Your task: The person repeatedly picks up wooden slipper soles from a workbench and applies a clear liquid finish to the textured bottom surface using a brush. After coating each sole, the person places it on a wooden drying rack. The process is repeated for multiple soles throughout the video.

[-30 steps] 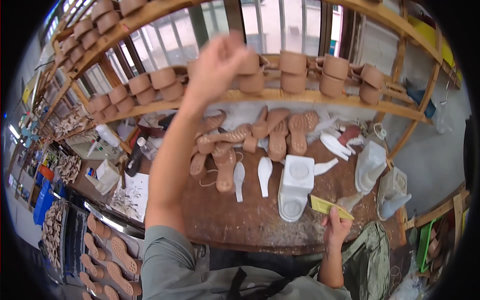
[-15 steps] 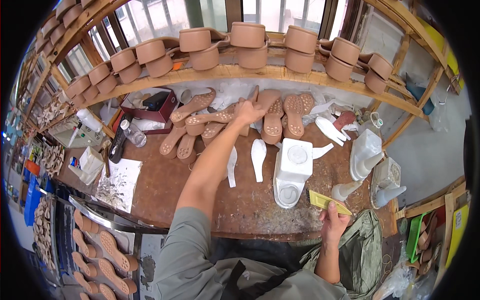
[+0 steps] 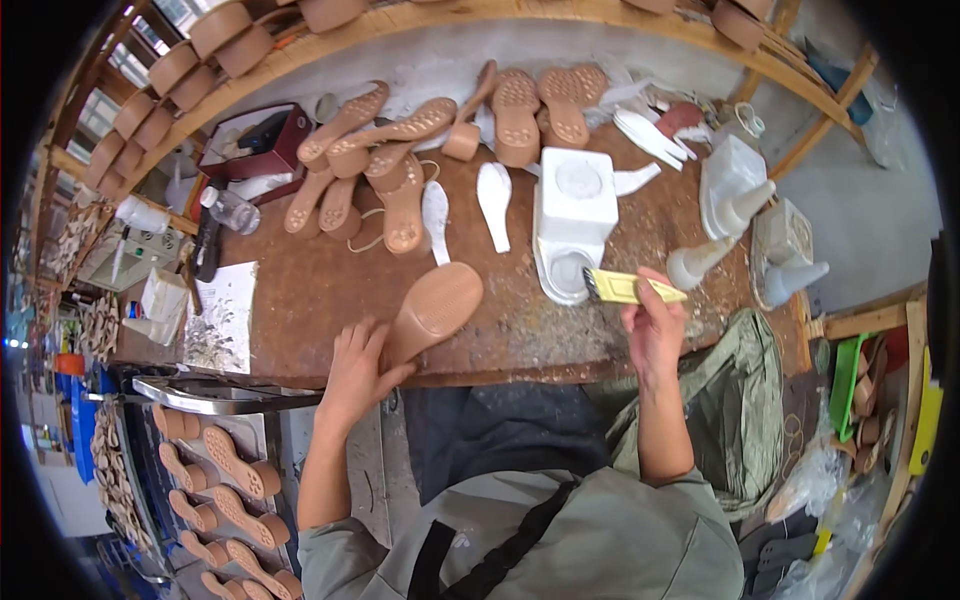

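Note:
At the near edge of the bench, my left hand (image 3: 360, 368) is closed round the narrow end of a brown shoe sole (image 3: 437, 308). The sole's broad, textured end points away and to the right, and the part behind my fingers is hidden. My right hand (image 3: 655, 325) grips a flat yellow brush (image 3: 628, 288) whose dark bristles point left. Those bristles are close to the round cup at the near end of a white glue pot (image 3: 580, 205); whether they touch it I cannot tell. Farther back lie several studded brown soles (image 3: 403, 205) and white insole pieces (image 3: 494, 205).
White cone-tipped bottles (image 3: 700, 262) stand to the right. At the left are a stained paper sheet (image 3: 222, 320), a clear bottle (image 3: 232, 212) and a dark red box (image 3: 250, 150). A rack of soles (image 3: 235, 465) is low on the left. Green cloth (image 3: 740, 420) hangs at the right edge.
My left hand has come back from the pile of soles to the near edge, bringing one sole. The brush in my right hand has moved up and left toward the glue pot.

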`<action>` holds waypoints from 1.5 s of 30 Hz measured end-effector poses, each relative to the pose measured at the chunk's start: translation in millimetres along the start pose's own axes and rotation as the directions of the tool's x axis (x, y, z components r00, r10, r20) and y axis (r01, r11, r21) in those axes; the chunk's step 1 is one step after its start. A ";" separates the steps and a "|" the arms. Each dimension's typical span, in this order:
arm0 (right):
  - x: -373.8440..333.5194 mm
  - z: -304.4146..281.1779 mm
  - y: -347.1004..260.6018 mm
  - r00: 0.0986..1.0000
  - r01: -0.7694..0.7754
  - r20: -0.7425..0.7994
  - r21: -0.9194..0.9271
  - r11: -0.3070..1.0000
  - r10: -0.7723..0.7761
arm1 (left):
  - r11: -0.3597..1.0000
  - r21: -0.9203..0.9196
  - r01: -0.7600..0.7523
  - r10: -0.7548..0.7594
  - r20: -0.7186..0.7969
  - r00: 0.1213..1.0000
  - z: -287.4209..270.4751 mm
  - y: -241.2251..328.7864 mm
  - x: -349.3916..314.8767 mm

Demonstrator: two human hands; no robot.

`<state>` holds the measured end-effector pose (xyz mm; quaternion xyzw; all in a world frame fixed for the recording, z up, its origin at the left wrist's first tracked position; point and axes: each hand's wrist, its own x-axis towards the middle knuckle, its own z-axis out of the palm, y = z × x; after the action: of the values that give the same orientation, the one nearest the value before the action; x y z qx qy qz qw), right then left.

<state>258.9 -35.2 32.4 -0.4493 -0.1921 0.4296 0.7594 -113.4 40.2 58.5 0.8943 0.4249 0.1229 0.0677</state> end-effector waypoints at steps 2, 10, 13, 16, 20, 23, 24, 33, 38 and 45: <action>-0.3 3.7 1.9 0.998 -0.003 0.063 -0.033 0.999 0.005 | 0.995 -0.083 0.051 -0.052 -0.004 0.999 17.5 17.8 30.1; -0.4 6.5 -14.0 0.991 0.073 0.128 -0.310 0.948 -0.035 | 0.985 0.141 0.096 -0.137 0.318 0.938 37.3 34.1 104.6; 4.8 6.1 -12.4 0.989 0.087 0.141 -0.408 0.909 -0.031 | 0.969 0.191 0.157 -0.222 0.391 0.893 29.2 38.9 108.0; 9.3 4.4 -9.1 0.984 0.131 0.175 -0.512 0.849 -0.046 | 0.964 0.125 0.236 -0.262 0.268 0.927 12.6 42.1 108.2; 14.9 4.7 -2.8 0.983 0.146 0.173 -0.562 0.814 -0.057 | 0.832 -0.479 0.282 -0.364 -0.088 0.927 -47.3 58.9 68.0; 22.9 3.4 5.8 0.969 0.221 0.235 -0.678 0.701 -0.078 | 0.647 -0.758 -0.087 -0.305 -0.361 0.881 -28.7 63.7 47.9; 24.5 4.7 9.5 0.960 0.259 0.262 -0.687 0.679 -0.100 | 0.668 -0.724 -0.172 -0.252 -0.437 0.863 -1.1 62.7 42.7; 27.5 10.1 16.1 0.913 0.407 0.361 -0.779 0.477 -0.190 | 0.678 -0.726 -0.114 -0.249 -0.374 0.894 84.3 79.1 2.5; 27.3 11.5 20.9 0.912 0.408 0.371 -0.786 0.466 -0.173 | 0.619 -0.784 -0.035 -0.261 -0.248 0.933 86.0 82.1 -6.9; 28.5 10.4 27.8 0.966 0.241 0.245 -0.747 0.619 -0.079 | 0.764 -0.639 0.092 -0.263 -0.177 0.948 99.7 84.3 -18.5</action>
<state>254.4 0.1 11.6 -0.6687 -0.4673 0.2768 0.5079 -34.3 -29.0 -21.3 0.7531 0.4487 0.3635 0.3151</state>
